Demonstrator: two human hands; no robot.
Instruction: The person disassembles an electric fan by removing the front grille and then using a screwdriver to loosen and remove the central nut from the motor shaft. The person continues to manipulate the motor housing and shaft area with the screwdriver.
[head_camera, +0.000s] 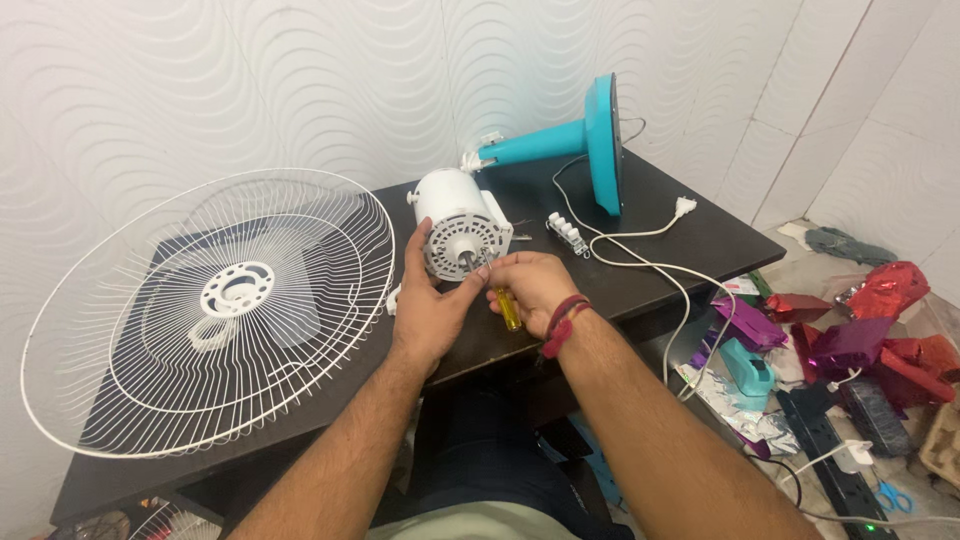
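A white fan motor housing (452, 208) lies on its side on the dark table (690, 240), shaft toward me. My left hand (428, 305) cups its front face from the left. My right hand (530, 285) grips a yellow-handled screwdriver (509, 308), with the tip at the motor's front near the shaft. A teal fan stand with round base (590, 140) lies tipped over behind the motor, joined to it at the neck. A red thread band circles my right wrist.
A large white wire fan guard (215, 300) lies flat on the table's left half. A white switch block (568, 234) and power cord with plug (684, 208) trail right. On the floor at right lie crumpled foil wrappers (880, 330), a power strip (835, 470) and blue scissors (893, 497).
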